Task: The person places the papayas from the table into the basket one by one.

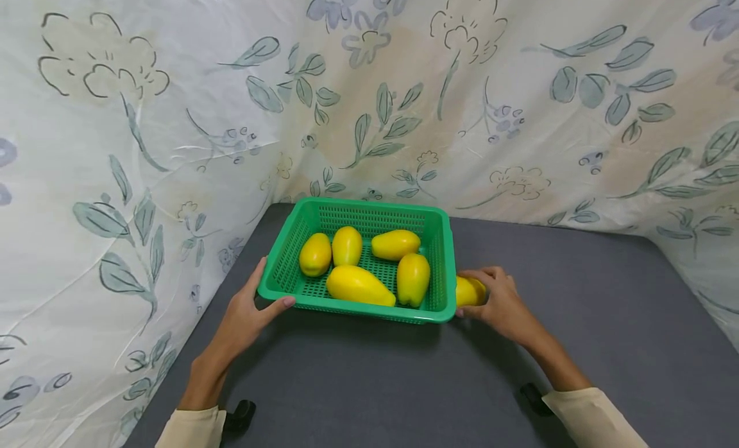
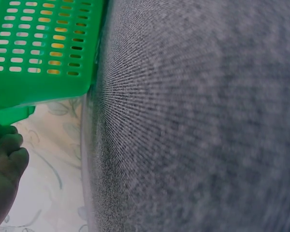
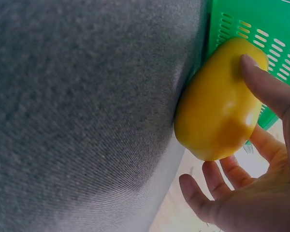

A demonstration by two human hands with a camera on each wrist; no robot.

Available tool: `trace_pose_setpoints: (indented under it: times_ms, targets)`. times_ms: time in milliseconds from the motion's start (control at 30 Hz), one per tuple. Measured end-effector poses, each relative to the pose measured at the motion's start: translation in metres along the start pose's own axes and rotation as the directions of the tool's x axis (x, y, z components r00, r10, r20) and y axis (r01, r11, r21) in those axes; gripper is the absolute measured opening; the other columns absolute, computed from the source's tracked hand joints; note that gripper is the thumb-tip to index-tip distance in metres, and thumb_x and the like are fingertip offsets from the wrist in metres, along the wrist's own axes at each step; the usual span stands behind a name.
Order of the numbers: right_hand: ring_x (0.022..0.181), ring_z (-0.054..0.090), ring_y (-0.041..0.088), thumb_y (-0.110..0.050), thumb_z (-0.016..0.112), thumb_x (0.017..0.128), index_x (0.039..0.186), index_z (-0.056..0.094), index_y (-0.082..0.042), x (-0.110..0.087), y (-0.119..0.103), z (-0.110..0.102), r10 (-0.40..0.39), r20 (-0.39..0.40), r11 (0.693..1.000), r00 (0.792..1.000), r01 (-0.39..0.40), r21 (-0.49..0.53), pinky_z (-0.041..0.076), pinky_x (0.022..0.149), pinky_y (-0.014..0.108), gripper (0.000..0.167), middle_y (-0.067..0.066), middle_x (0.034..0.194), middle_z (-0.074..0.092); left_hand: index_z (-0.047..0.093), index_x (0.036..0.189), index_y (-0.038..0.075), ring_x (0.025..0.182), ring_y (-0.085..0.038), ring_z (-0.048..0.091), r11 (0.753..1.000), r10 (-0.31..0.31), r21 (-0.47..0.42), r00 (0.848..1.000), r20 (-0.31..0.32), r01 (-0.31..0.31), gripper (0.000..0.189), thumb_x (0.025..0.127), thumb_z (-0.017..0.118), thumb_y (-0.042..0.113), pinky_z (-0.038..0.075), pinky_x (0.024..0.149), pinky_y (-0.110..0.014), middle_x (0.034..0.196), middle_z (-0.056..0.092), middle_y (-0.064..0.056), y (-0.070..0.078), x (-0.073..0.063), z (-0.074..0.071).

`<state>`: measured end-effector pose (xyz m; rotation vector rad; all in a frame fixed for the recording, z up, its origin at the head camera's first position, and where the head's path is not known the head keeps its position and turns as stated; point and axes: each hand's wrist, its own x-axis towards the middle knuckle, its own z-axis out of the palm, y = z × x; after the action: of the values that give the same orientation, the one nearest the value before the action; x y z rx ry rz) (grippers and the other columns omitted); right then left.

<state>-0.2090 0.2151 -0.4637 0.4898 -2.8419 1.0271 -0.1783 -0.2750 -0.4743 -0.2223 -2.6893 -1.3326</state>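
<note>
A green plastic basket [image 1: 369, 309] with slotted walls holds several yellow mangoes [image 1: 359, 285]. My left hand [image 1: 245, 316] grips its near left corner, the thumb along the front rim and the fingers at the left side. In the left wrist view, that hand's fingers [image 2: 9, 150] are partly cut off beside the green rim. Outside the right wall, my right hand [image 1: 499, 303] holds another yellow mango [image 3: 220, 101] low by the table. Its thumb lies on one side of the mango, its fingertips on the other. The basket partly hides this mango in the head view.
A dark grey cloth covers the table [image 1: 369, 384]. Floral fabric [image 1: 369, 101] hangs behind it and along the left side, close to the basket's back. Dark wrist straps [image 1: 239, 417] show by both beige sleeves [image 1: 594, 416].
</note>
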Motion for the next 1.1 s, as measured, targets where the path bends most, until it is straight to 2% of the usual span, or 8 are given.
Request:
trace_pose_setpoints:
  times_ms: [133, 267, 367, 467, 767, 933, 1100]
  targets:
    - [0.13, 0.044, 0.052, -0.027, 0.094, 0.083, 0.142, 0.065, -0.008, -0.002, -0.001, 0.001, 0.002, 0.021, 1.0, 1.0, -0.002, -0.006, 0.047, 0.095, 0.065, 0.069, 0.029, 0.149, 0.047, 0.006, 0.173, 0.027, 0.16, -0.044, 0.023, 1.0, 0.001, 0.002, 1.0, 0.001, -0.001, 0.104, 0.099, 0.076, 0.042, 0.025, 0.121, -0.073, 0.177, 0.019, -0.014, -0.001, 0.0, 0.0]
    - [0.117, 0.059, 0.038, -0.03, 0.095, 0.081, 0.139, 0.066, -0.01, -0.003, -0.003, 0.001, 0.005, 0.045, 1.0, 0.999, -0.006, 0.019, 0.052, 0.087, 0.048, 0.067, 0.021, 0.146, 0.057, 0.005, 0.173, 0.027, 0.16, -0.045, 0.023, 1.0, -0.009, 0.007, 1.0, 0.004, 0.009, 0.103, 0.099, 0.076, 0.043, 0.025, 0.121, -0.073, 0.177, 0.019, -0.013, 0.0, 0.0, -0.001]
    - [0.107, 0.06, 0.031, -0.028, 0.095, 0.081, 0.138, 0.067, -0.01, -0.003, -0.003, 0.001, -0.013, 0.043, 0.999, 0.999, 0.011, 0.035, 0.049, 0.083, 0.041, 0.067, 0.018, 0.137, 0.064, 0.005, 0.173, 0.028, 0.16, -0.044, 0.023, 1.0, -0.017, 0.006, 1.0, 0.007, 0.017, 0.104, 0.099, 0.076, 0.044, 0.024, 0.121, -0.073, 0.177, 0.019, -0.013, 0.0, 0.0, -0.002]
    - [0.107, 0.059, 0.03, -0.027, 0.095, 0.08, 0.137, 0.069, -0.008, -0.004, -0.002, 0.001, -0.033, 0.033, 0.999, 0.999, 0.032, 0.024, 0.046, 0.082, 0.041, 0.066, 0.017, 0.133, 0.067, 0.005, 0.173, 0.027, 0.16, -0.044, 0.023, 1.0, -0.02, 0.003, 1.0, 0.007, 0.02, 0.104, 0.099, 0.076, 0.044, 0.024, 0.121, -0.073, 0.177, 0.019, -0.013, 0.0, 0.0, -0.002]
    - [0.105, 0.054, 0.03, -0.027, 0.095, 0.08, 0.135, 0.07, -0.008, -0.01, 0.004, 0.002, 0.002, -0.014, 1.0, 1.0, -0.001, 0.023, 0.043, 0.081, 0.041, 0.064, 0.015, 0.126, 0.066, 0.006, 0.173, 0.027, 0.16, -0.044, 0.023, 1.0, -0.014, 0.001, 1.0, 0.004, 0.014, 0.104, 0.098, 0.076, 0.044, 0.024, 0.121, -0.073, 0.177, 0.02, -0.013, 0.001, 0.001, -0.003]
    - [0.109, 0.053, 0.033, -0.025, 0.095, 0.081, 0.137, 0.068, -0.003, -0.013, 0.004, -0.003, 0.015, -0.075, 1.0, 0.997, -0.014, 0.02, 0.038, 0.085, 0.044, 0.067, 0.018, 0.129, 0.066, 0.006, 0.173, 0.026, 0.159, -0.044, 0.024, 1.0, -0.014, 0.001, 1.0, 0.006, 0.014, 0.104, 0.098, 0.076, 0.044, 0.025, 0.121, -0.073, 0.176, 0.02, -0.014, 0.0, 0.001, -0.003]
    - [0.112, 0.05, 0.037, -0.025, 0.094, 0.082, 0.139, 0.065, -0.002, -0.015, 0.002, -0.01, 0.054, -0.136, 0.998, 0.989, -0.051, 0.026, 0.036, 0.083, 0.045, 0.068, 0.025, 0.133, 0.061, 0.006, 0.173, 0.027, 0.159, -0.044, 0.024, 1.0, -0.015, -0.004, 1.0, 0.008, 0.015, 0.104, 0.099, 0.076, 0.043, 0.025, 0.121, -0.073, 0.176, 0.02, -0.013, 0.0, 0.001, -0.003]
